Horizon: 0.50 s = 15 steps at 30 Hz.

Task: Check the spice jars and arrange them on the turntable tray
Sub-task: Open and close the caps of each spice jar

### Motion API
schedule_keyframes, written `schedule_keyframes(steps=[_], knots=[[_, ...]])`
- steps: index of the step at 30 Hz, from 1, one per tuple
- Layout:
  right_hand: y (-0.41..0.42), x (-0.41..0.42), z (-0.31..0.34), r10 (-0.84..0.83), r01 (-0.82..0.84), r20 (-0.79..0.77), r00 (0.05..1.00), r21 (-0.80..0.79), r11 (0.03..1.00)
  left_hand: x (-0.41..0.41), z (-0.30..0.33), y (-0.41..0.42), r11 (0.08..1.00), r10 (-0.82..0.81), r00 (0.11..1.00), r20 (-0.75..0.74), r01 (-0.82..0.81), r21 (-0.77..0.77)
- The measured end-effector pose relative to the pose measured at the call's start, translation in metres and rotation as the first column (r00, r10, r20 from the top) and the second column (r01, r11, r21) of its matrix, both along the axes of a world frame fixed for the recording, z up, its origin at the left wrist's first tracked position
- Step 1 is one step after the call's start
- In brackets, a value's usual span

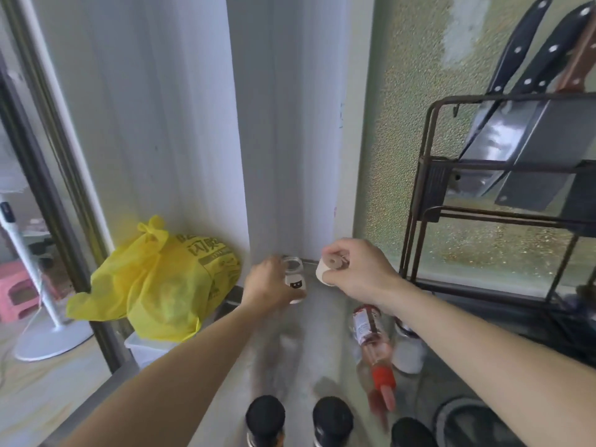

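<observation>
My left hand (269,285) grips a small white spice jar (295,280) with a black label, its mouth open at the top. To its right, my right hand (358,269) holds the jar's pale lid (327,267) off the jar, underside facing me. Both are raised over the back of the steel counter (316,343). A red-capped sauce bottle (371,343) lies on its side below my right wrist, beside a white jar (408,350) partly hidden by my forearm. Three black-capped bottles (266,417) stand at the bottom edge. No turntable tray is clearly visible.
A yellow plastic bag (158,279) sits on a white box at the counter's left end. A dark metal rack (503,195) with knives and cleavers stands at the right against the window. A round dark object (467,424) shows at bottom right. A white fan stand is on the floor at far left.
</observation>
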State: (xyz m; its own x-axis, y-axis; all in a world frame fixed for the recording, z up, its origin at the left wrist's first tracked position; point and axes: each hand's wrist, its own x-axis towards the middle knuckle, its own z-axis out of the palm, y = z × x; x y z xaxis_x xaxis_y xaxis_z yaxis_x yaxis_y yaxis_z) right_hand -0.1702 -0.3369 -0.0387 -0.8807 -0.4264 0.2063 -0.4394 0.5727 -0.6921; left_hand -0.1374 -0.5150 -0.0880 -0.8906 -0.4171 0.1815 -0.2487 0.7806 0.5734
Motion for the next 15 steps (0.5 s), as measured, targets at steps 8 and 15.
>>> schedule_keyframes(steps=[8, 15], knots=[[0.091, 0.073, 0.111, 0.145, -0.150, -0.092, 0.985, -0.061, 0.987, 0.092, 0.086, 0.083, 0.970, -0.179, 0.948, -0.262, 0.214, 0.112], [0.216, 0.158, 0.155, 0.260, -0.257, -0.043, 0.965, 0.073, 0.964, 0.189, 0.100, 0.201, 0.801, -0.301, 0.877, -0.374, 0.445, 0.400]])
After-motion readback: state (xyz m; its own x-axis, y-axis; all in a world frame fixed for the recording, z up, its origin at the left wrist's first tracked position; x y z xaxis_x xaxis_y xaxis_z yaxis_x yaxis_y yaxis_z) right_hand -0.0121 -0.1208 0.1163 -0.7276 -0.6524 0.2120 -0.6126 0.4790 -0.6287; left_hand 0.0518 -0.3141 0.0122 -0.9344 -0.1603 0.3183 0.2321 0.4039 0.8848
